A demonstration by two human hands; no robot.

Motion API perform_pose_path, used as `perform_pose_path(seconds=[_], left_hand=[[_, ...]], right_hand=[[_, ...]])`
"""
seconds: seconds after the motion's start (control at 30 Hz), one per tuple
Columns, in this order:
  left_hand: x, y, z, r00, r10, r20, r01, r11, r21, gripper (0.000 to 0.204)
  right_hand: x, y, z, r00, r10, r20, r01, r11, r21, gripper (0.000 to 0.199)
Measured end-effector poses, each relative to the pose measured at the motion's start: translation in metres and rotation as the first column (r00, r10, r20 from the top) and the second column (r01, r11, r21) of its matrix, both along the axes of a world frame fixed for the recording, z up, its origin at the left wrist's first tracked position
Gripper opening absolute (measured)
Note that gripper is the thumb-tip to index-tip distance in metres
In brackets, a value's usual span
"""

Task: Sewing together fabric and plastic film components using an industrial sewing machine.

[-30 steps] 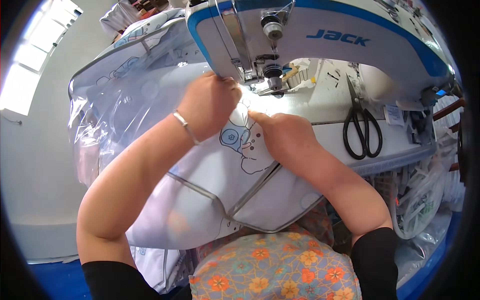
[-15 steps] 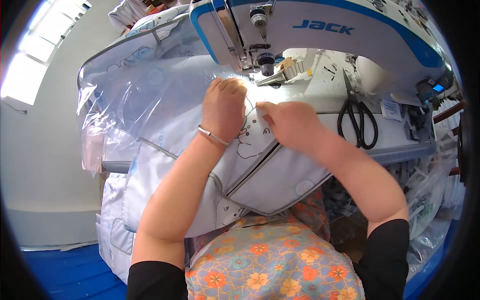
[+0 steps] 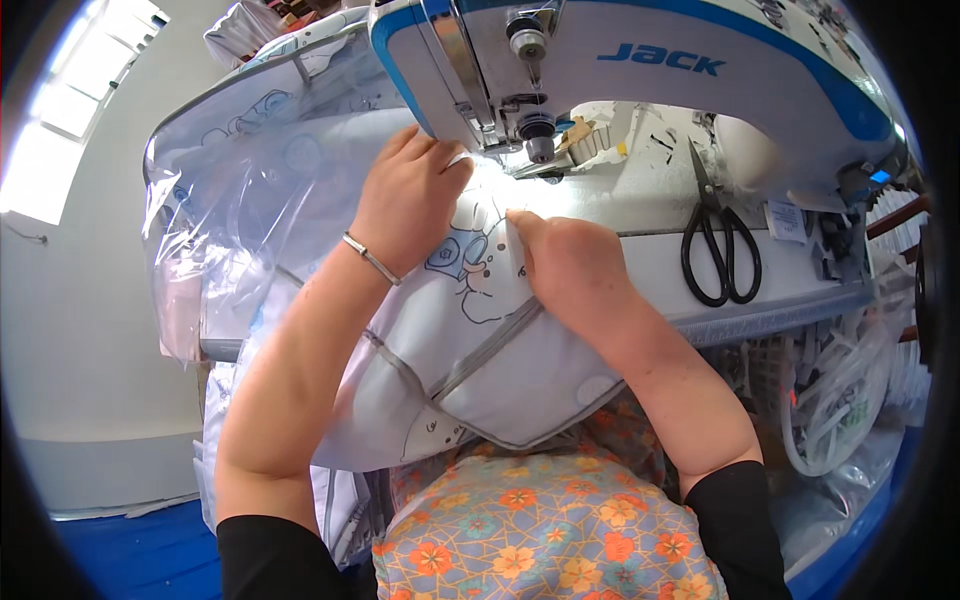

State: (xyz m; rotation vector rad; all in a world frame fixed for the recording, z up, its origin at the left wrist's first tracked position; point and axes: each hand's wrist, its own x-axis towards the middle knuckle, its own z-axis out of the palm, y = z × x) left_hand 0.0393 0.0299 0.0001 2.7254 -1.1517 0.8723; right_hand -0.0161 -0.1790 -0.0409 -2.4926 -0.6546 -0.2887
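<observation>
A white fabric piece (image 3: 470,350) with a blue cartoon print and grey piping lies on the bed of a blue and white sewing machine (image 3: 640,70). My left hand (image 3: 405,200), with a thin bracelet at the wrist, presses flat on the fabric just left of the needle and presser foot (image 3: 540,150). My right hand (image 3: 565,265) lies fingers down on the fabric in front of the needle and pinches its edge. The fabric hangs off the table toward my lap.
Black scissors (image 3: 720,250) lie on the white table (image 3: 650,250) to the right of my right hand. Clear plastic sheeting with more white pieces (image 3: 240,200) piles up at the left. Bundled white tubing (image 3: 840,400) hangs at the right.
Both hands have slid with the fabric toward the needle, and the fabric sits further under the machine head. The view has shifted closer to the machine.
</observation>
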Motion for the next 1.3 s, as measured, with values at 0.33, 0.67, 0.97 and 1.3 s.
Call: perform_pose_path(seconds=[0.33, 0.67, 0.97, 1.3], left_hand=[[-0.024, -0.053, 0.011, 0.946, 0.318, -0.063, -0.268, 0.877, 0.399, 0.014], [-0.008, -0.028, -0.028, 0.988, 0.134, -0.081, -0.135, 0.991, -0.010, 0.020], [-0.004, -0.019, -0.004, 0.880, 0.266, -0.394, -0.178, 0.953, 0.247, 0.011], [-0.012, -0.047, 0.001, 0.756, 0.436, -0.489, -0.263, 0.886, 0.382, 0.015]], right_hand=[[0.007, 0.006, 0.000, 0.998, -0.039, -0.049, 0.034, 0.996, -0.085, 0.028], [0.020, -0.017, -0.002, 0.977, 0.205, -0.050, -0.209, 0.974, -0.087, 0.026], [0.006, -0.017, -0.004, 0.990, 0.137, 0.039, -0.137, 0.991, -0.010, 0.028], [0.010, -0.016, -0.005, 0.992, 0.129, -0.007, -0.129, 0.992, -0.012, 0.030]])
